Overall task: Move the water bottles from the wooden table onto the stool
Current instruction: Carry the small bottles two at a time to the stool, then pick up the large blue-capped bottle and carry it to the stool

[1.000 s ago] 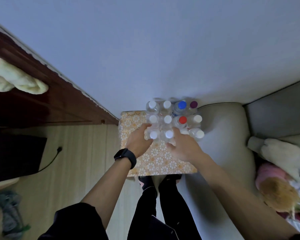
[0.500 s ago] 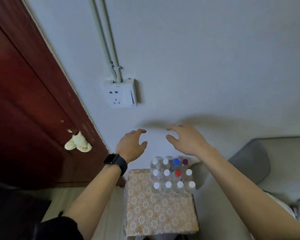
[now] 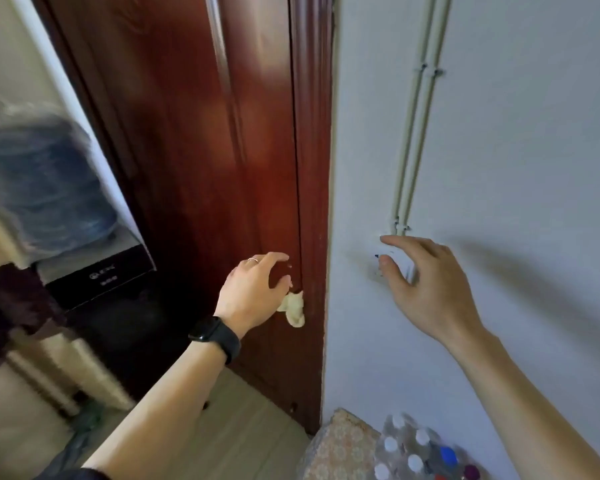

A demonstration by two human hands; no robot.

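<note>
Several clear water bottles (image 3: 418,453) with white, blue, red and purple caps stand packed together on a stool (image 3: 340,448) with a floral cover, at the bottom edge against the white wall. My left hand (image 3: 253,292), with a black watch on the wrist, is raised in front of the dark red door, fingers apart and holding nothing. My right hand (image 3: 426,282) is raised in front of the wall, fingers spread and empty. Both hands are well above the bottles. No wooden table is in view.
A dark red wooden door (image 3: 222,150) fills the upper middle, with a yellowish cloth (image 3: 293,308) on it. A wall socket (image 3: 397,266) and two pipes (image 3: 413,133) are behind my right hand. A blurred water jug (image 3: 39,181) sits on a dark dispenser (image 3: 97,275) at left.
The view has swung up and to the left, away from the stool. Both hands let go of the bottles on the stool and rose, now empty and spread in front of door and wall.
</note>
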